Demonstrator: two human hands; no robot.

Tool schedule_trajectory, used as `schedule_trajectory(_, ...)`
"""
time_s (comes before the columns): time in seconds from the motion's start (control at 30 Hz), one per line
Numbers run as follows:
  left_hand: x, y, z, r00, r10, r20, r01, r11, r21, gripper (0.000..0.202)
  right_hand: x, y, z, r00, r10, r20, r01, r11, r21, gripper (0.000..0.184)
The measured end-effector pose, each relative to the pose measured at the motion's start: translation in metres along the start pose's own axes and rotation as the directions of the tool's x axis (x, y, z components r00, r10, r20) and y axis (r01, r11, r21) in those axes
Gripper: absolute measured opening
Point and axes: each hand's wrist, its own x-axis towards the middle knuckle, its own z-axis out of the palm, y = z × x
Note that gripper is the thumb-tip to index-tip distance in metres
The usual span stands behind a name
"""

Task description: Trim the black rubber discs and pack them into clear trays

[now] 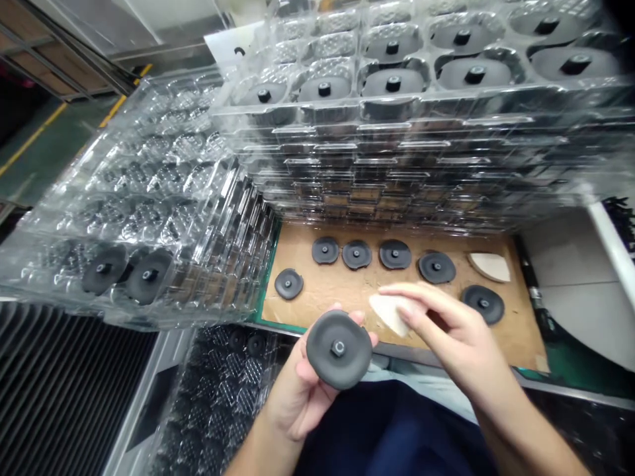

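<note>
The left hand [297, 396] curls around a dark rubber disc [338, 350] while the right hand [446, 324] pinches a white cloth [387, 313].

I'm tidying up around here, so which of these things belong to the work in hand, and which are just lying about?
In use: left hand holding a dark disc with a metal stud; right hand holding a white pad; dark discs on the cardboard.

Just nearby: stacked clear plastic trays; second white pad; yellow floor line.
</note>
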Motion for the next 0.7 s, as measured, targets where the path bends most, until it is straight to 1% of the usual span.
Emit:
schedule_trajectory(0.07, 0.001, 0.0, -0.003, 0.999, -0.021, 0.033, 0.021, 1.0, -0.016, 0.058, -0.018, 0.02, 0.006, 0.988, 0.147, 0.056, -0.15, 0.988, 0.04, 0.023)
schedule_trajectory(0.13, 0.004, 0.0, -0.003, 0.998, -0.033, 0.052, 0.034, 0.999, -0.016, 0.059, -0.032, 0.037, 0.011, 0.964, 0.237, 0.122, -0.245, 0.968, 0.05, 0.027)
schedule_trajectory(0.2, 0.007, 0.001, -0.001, 0.997, -0.057, 0.048, 0.058, 0.998, -0.003, 0.057, -0.038, 0.046, 0.01, 0.949, 0.289, 0.129, -0.295, 0.955, 0.034, 0.029)
schedule_trajectory(0.27, 0.008, 0.001, 0.003, 0.996, -0.084, 0.038, 0.084, 0.996, 0.004, 0.055, -0.035, 0.042, 0.002, 0.953, 0.294, 0.073, -0.296, 0.955, 0.01, 0.029)
schedule_trajectory(0.33, 0.009, 0.0, 0.005, 0.995, -0.092, 0.037, 0.092, 0.996, -0.002, 0.053, -0.028, 0.025, -0.008, 0.972, 0.23, -0.049, -0.231, 0.973, -0.013, 0.023)
schedule_trajectory(0.37, 0.01, -0.001, 0.006, 0.995, -0.091, 0.036, 0.091, 0.996, -0.006, 0.053, -0.023, 0.012, -0.012, 0.982, 0.15, -0.11, -0.154, 0.988, -0.031, 0.02)
schedule_trajectory(0.4, 0.01, -0.003, 0.007, 0.995, -0.089, 0.034, 0.089, 0.996, -0.004, 0.052, -0.018, -0.001, -0.015, 0.989, 0.033, -0.147, -0.042, 0.997, -0.059, 0.019)
schedule_trajectory(0.43, 0.011, -0.005, 0.008, 0.996, -0.082, 0.023, 0.082, 0.997, 0.005, 0.05, -0.013, -0.014, -0.015, 0.983, -0.117, -0.141, 0.104, 0.99, -0.098, 0.02)
schedule_trajectory(0.47, 0.011, -0.007, 0.009, 0.998, -0.068, 0.003, 0.068, 0.997, 0.025, 0.048, -0.008, -0.025, -0.014, 0.957, -0.277, -0.088, 0.264, 0.955, -0.132, 0.021)
schedule_trajectory(0.5, 0.011, -0.009, 0.009, 0.999, -0.047, -0.025, 0.048, 0.997, 0.054, 0.046, -0.003, -0.033, -0.012, 0.913, -0.409, 0.005, 0.405, 0.902, -0.151, 0.023)
schedule_trajectory(0.53, 0.012, -0.01, 0.01, 0.998, -0.024, -0.055, 0.029, 0.996, 0.09, 0.044, 0.001, -0.039, -0.01, 0.867, -0.486, 0.114, 0.498, 0.852, -0.159, 0.025)
schedule_trajectory(0.57, 0.012, -0.012, 0.011, 0.997, 0.0, -0.081, 0.01, 0.993, 0.12, 0.044, 0.004, -0.043, -0.007, 0.842, -0.498, 0.206, 0.532, 0.829, -0.172, 0.026)
schedule_trajectory(0.6, 0.012, -0.013, 0.011, 0.994, 0.02, -0.105, -0.005, 0.99, 0.144, 0.045, 0.007, -0.044, -0.005, 0.852, -0.455, 0.26, 0.51, 0.834, -0.209, 0.028)
schedule_trajectory(0.63, 0.012, -0.014, 0.012, 0.99, 0.045, -0.132, -0.023, 0.986, 0.166, 0.044, 0.008, -0.045, -0.003, 0.874, -0.398, 0.279, 0.468, 0.842, -0.268, 0.028)
schedule_trajectory(0.67, 0.013, -0.015, 0.012, 0.985, 0.071, -0.158, -0.041, 0.982, 0.185, 0.041, 0.009, -0.045, -0.002, 0.892, -0.36, 0.275, 0.439, 0.837, -0.326, 0.028)
schedule_trajectory(0.7, 0.013, -0.016, 0.011, 0.976, 0.105, -0.19, -0.064, 0.976, 0.208, 0.036, 0.009, -0.045, -0.001, 0.889, -0.368, 0.274, 0.449, 0.82, -0.356, 0.028)
